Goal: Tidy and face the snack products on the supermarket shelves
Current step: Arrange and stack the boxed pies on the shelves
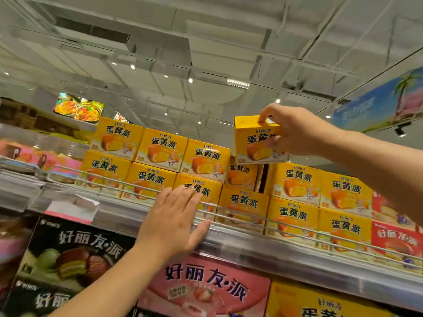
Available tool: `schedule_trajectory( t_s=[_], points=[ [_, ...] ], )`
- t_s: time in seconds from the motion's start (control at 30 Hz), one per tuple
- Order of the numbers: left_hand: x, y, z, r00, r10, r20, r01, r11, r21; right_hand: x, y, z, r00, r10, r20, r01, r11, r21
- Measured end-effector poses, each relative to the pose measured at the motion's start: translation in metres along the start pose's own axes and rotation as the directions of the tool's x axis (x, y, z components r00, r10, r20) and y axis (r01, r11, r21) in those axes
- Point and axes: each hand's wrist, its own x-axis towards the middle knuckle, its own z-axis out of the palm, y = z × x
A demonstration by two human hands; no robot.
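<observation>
Yellow snack boxes [293, 216] with blue lettering stand stacked two high along the top shelf [263, 250], behind a wire rail. My right hand [297, 131] grips one yellow box [249, 143] by its right end, fingers over its top and thumb on its front, holding it above a narrow dark gap [263, 178] in the upper row. My left hand [171, 220] lies flat with straight fingers against the shelf's front rail and the lower middle box [201, 191].
Red boxes [396, 239] sit at the shelf's right end, pink packs [45, 161] at the left. Below the shelf are large dark boxes [68, 252], a pink box [206, 287] and a yellow box [320, 303]. A white price tag [73, 209] hangs on the shelf edge.
</observation>
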Motion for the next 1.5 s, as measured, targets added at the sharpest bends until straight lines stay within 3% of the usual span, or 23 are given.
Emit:
schedule_trajectory(
  t_s=[0.2, 0.43, 0.57, 0.73, 0.87, 0.97, 1.03, 1.27, 1.5],
  points=[
    [0.001, -0.004, 0.006, 0.988, 0.068, -0.139, -0.067, 0.998, 0.006, 0.010, 0.005, 0.021, 0.997, 0.070, 0.021, -0.070, 0.997, 0.010],
    [0.001, -0.006, 0.008, 0.987, 0.076, -0.138, -0.076, 0.997, 0.004, 0.015, 0.008, 0.026, 0.992, 0.121, 0.046, -0.124, 0.989, 0.074],
    [0.000, -0.005, 0.006, 0.992, 0.065, -0.109, -0.072, 0.995, -0.062, 0.021, 0.008, 0.023, 0.995, 0.097, 0.036, -0.098, 0.994, 0.042],
    [0.052, -0.018, -0.023, 0.966, 0.120, -0.227, -0.162, 0.971, -0.175, 0.024, 0.012, 0.020, 0.993, 0.108, 0.048, -0.110, 0.993, 0.032],
    [0.134, -0.033, -0.046, 0.996, 0.087, -0.013, -0.087, 0.996, -0.019, 0.024, 0.012, 0.024, 0.992, 0.111, 0.065, -0.114, 0.992, 0.054],
    [0.164, -0.043, -0.046, 0.982, 0.067, 0.175, -0.083, 0.993, 0.087, 0.022, 0.013, 0.024, 0.991, 0.109, 0.078, -0.114, 0.991, 0.070],
    [0.168, -0.050, -0.043, 0.971, 0.070, 0.229, -0.100, 0.987, 0.124, 0.021, 0.015, 0.023, 0.990, 0.112, 0.081, -0.120, 0.988, 0.102],
    [0.162, -0.063, -0.049, 0.970, 0.002, 0.242, 0.021, 0.996, -0.090, 0.014, 0.017, 0.026, 0.988, 0.111, 0.105, -0.135, 0.957, 0.258],
    [0.154, -0.061, -0.046, 0.983, 0.037, 0.180, -0.020, 0.995, -0.096, 0.004, 0.015, 0.061, 0.952, 0.145, 0.269, -0.212, 0.947, 0.243]
  ],
)
